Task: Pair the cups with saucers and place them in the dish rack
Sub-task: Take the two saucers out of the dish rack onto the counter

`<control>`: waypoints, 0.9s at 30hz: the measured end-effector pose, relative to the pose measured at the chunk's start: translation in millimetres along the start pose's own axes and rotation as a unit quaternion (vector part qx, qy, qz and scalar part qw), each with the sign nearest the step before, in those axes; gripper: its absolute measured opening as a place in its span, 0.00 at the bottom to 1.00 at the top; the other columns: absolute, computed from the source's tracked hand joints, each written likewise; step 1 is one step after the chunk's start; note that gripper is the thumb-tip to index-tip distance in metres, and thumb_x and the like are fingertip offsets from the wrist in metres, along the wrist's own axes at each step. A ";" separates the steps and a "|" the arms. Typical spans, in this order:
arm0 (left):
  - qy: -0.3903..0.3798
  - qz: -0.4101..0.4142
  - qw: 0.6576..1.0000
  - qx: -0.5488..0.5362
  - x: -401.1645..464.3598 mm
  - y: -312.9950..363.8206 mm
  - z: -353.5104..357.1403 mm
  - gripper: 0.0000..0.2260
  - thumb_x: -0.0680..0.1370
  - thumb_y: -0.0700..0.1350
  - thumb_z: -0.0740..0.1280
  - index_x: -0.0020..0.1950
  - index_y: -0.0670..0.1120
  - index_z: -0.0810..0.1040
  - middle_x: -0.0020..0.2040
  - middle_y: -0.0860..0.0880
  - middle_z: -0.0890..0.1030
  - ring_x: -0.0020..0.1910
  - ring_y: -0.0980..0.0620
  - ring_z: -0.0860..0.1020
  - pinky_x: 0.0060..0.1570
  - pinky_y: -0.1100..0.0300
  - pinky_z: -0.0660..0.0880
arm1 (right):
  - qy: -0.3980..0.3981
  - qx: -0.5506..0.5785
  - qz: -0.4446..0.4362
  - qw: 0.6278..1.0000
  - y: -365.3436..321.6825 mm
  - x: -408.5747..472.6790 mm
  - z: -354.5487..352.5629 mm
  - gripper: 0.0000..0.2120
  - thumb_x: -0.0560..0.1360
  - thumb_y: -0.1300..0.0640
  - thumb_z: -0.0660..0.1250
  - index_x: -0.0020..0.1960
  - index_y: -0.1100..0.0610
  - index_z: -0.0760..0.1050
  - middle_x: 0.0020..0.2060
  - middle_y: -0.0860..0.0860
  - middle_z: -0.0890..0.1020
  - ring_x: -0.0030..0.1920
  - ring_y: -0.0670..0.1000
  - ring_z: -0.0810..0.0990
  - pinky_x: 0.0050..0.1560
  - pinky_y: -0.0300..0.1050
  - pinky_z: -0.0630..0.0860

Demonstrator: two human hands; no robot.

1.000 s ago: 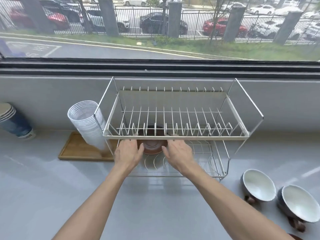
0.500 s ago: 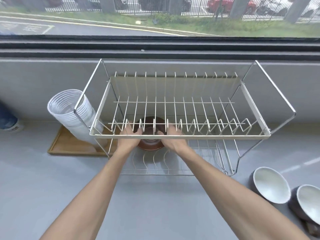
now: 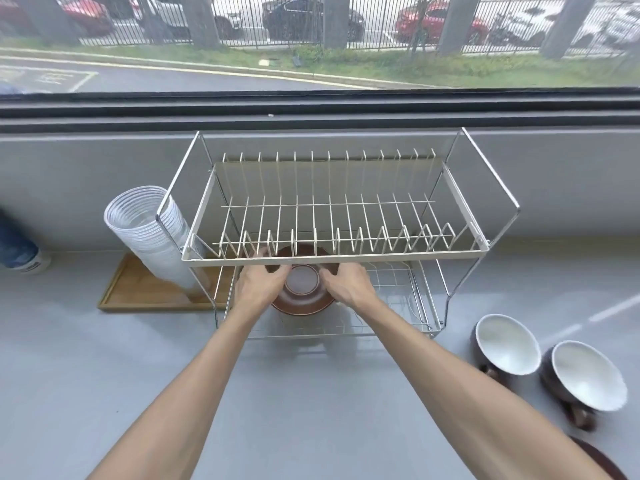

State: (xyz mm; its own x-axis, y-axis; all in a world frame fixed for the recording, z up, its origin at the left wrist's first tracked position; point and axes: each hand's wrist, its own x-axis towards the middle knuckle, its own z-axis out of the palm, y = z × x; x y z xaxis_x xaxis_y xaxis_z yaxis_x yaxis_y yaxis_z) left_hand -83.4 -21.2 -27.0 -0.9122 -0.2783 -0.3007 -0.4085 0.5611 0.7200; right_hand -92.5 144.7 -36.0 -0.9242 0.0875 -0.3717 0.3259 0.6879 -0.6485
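Upper rack tier [image 3: 332, 259] hides the saucer's [image 3: 301, 303] far rim.

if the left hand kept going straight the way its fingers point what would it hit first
Probably the brown ceramic saucer that the left hand already grips at its rim on the white wire dish rack lower tier; depth beyond it is unclear.

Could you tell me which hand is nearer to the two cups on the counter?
The right hand. It grips the saucer's right edge in the rack's lower tier, on the cups' side. The left hand grips the saucer's left edge, farther away.
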 end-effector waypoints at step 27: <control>-0.291 0.065 0.953 0.056 -203.1 -9.7 71.4 0.22 0.78 0.56 0.67 0.70 0.51 0.73 0.68 0.49 0.75 0.62 0.46 0.77 0.57 0.46 0.79 | -0.007 -0.063 0.107 0.992 144.9 -214.0 -49.4 0.13 0.75 0.47 0.63 0.46 0.58 0.76 0.47 0.55 0.87 0.42 0.61 0.88 0.51 0.50 0.84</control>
State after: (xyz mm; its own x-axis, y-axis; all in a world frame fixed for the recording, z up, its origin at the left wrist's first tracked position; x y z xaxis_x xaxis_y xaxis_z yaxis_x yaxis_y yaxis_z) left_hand 103.6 85.5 -17.6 -0.8057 0.2598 -0.5324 -0.2623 0.6494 0.7138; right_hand 142.7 261.3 -17.5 -0.8338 0.2316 -0.5012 0.4858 0.7391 -0.4667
